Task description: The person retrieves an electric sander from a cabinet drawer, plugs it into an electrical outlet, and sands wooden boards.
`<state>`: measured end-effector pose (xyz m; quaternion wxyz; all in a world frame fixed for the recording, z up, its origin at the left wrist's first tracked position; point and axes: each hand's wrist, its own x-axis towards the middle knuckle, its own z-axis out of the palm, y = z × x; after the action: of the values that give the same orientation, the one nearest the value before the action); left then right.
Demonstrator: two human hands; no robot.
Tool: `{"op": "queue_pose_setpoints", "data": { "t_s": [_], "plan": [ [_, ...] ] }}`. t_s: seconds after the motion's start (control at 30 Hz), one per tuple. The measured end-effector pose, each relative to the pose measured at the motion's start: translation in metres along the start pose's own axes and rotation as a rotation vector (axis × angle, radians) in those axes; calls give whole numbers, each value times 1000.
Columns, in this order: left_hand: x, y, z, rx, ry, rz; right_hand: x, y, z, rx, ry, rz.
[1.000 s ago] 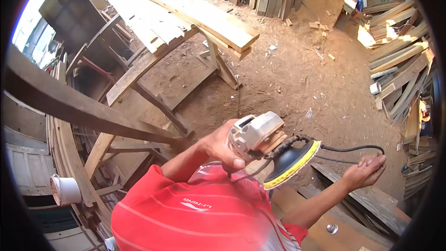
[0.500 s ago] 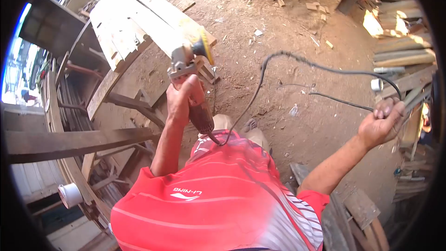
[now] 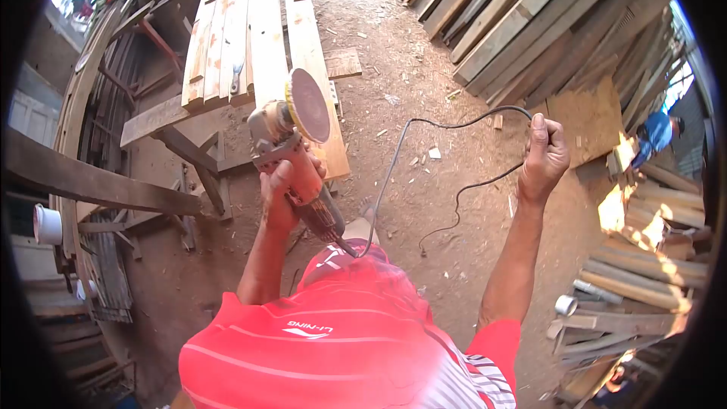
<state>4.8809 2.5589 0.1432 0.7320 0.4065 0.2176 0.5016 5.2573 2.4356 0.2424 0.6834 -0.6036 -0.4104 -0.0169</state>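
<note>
My left hand [image 3: 279, 193] is wrapped round the body of an angle grinder [image 3: 307, 201], below its metal head. The sanding disc [image 3: 309, 106], round with a yellow edge, faces right and stands over the near end of the light planks [image 3: 261, 38]. From the grinder's rear a black cord [image 3: 394, 159] runs up and across to my right hand [image 3: 544, 153], raised at the right with its fingers closed on it. Past that hand the cord hangs back down towards the ground.
Planks lean in a large stack [image 3: 530, 23] at the upper right. A person in blue [image 3: 657, 135] is beyond the wood pile [image 3: 644, 265]. A dark beam [image 3: 98, 178] crosses the left side, near a white bucket [image 3: 48, 225]. Wood scraps lie on the dirt ground [image 3: 379, 98].
The view has turned towards the bench and leaning planks. The grinder, earlier low with its disc to the right, is now upright by the planks. My right hand has risen with the cord.
</note>
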Motion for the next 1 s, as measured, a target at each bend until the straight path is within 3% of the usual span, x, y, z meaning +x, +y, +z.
{"op": "queue_pose_setpoints", "data": {
  "t_s": [0.1, 0.33, 0.43, 0.57, 0.7, 0.77, 0.9, 0.97, 1.0],
  "plan": [
    [33, -18, 33, -13, 136, -62, 88, 4, 41, 42, -90, -64],
    [124, -51, 78, -21, 86, -123, 230, -13, 87, 319, -38, -348],
    [158, -63, 97, -22, 94, -103, 258, 5, 100, 155, -82, -420],
    [210, -73, 139, -67, 195, -52, 264, 52, 126, 18, -255, -293],
    [269, -95, 170, -16, 230, 80, 235, 118, 132, 26, -854, 120],
    [301, -107, 183, 10, 253, 121, 227, 162, 143, 22, -1105, 114],
    [372, -151, 216, 121, 213, 118, 247, 233, 166, 167, -1268, 102],
    [407, -173, 240, 191, 227, 98, 270, 256, 173, 363, -1196, 337],
    [424, -186, 248, 128, 197, 71, 285, 271, 174, 340, -1200, 357]
  ]
}}
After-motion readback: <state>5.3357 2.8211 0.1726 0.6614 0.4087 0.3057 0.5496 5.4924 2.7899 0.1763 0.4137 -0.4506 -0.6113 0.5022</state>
